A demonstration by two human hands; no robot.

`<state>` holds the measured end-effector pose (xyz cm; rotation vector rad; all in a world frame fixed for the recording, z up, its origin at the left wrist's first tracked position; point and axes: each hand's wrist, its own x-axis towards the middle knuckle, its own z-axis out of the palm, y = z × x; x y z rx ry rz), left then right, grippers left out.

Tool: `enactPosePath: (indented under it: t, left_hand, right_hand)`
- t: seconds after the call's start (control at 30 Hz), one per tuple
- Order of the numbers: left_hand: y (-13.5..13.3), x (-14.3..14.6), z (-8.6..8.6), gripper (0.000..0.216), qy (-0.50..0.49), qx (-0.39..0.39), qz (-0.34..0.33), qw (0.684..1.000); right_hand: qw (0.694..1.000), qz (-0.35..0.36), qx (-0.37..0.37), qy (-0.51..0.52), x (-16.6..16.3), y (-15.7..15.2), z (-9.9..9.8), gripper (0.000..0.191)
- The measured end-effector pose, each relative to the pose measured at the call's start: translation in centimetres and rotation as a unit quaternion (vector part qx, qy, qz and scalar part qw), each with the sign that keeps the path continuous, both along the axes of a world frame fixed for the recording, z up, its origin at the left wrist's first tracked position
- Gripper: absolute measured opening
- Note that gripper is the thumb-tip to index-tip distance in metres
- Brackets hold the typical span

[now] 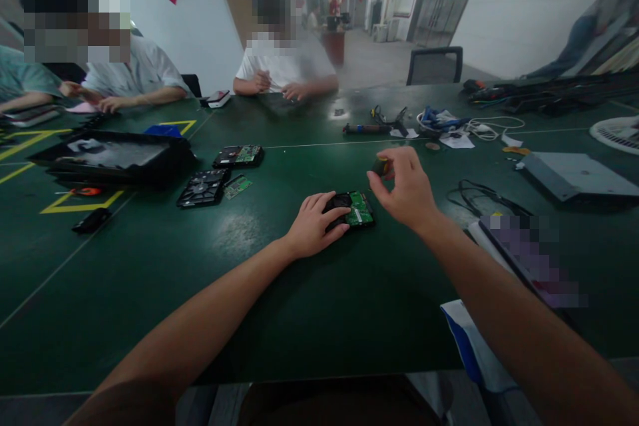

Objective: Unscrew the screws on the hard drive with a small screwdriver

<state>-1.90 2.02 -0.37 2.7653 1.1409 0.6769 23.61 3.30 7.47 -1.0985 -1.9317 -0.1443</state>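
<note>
A hard drive (363,210) lies on the green tabletop in front of me, its green circuit board facing up. My left hand (315,223) grips its left end, with fingers over the top and the thumb at the near edge. Part of the drive is hidden beneath that hand. Just above the drive's right side, my right hand (405,188) is closed around the dark and yellow handle of what looks like a screwdriver (382,166); its tip is too blurred to make out.
Left of my hands lie two more hard drives (204,188) (238,156) and a loose circuit board (237,186). A black tray (114,154) stands farther left. On the right are a metal box (582,176), cables (489,196) and a cloth (474,343). People sit across the table.
</note>
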Motion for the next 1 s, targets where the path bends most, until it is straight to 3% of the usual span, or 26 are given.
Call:
enactPosePath:
  t: [0.1, 0.27, 0.43, 0.63, 0.9, 1.0]
  left_hand:
    - [0.0, -0.1, 0.0, 0.043, -0.001, 0.001, 0.0, 1.0]
    - [0.0, -0.1, -0.1, 0.042, -0.009, 0.0, 0.001, 1.0]
    - [0.0, -0.1, -0.1, 0.042, -0.012, 0.004, -0.001, 1.0]
    - [0.0, -0.1, -0.2, 0.042, -0.008, 0.006, -0.003, 1.0]
    - [0.2, -0.2, -0.4, 0.042, -0.01, 0.003, -0.004, 1.0]
    - [0.1, -0.2, -0.3, 0.042, -0.01, 0.002, -0.003, 1.0]
  right_hand:
    - [0.997, -0.007, 0.032, 0.068, -0.4, 0.7, -1.4, 0.036]
    - [0.995, 0.018, 0.054, 0.086, -0.5, 0.7, -3.2, 0.048]
    - [0.997, 0.039, 0.048, 0.053, -0.1, -0.1, -3.4, 0.057]
    - [0.991, 0.034, 0.109, 0.066, -0.2, 0.0, -3.9, 0.059]
    - [0.994, 0.039, 0.028, 0.102, 0.2, -0.2, -4.8, 0.068]
    - [0.992, 0.017, 0.043, 0.117, 0.2, -0.1, -5.1, 0.068]
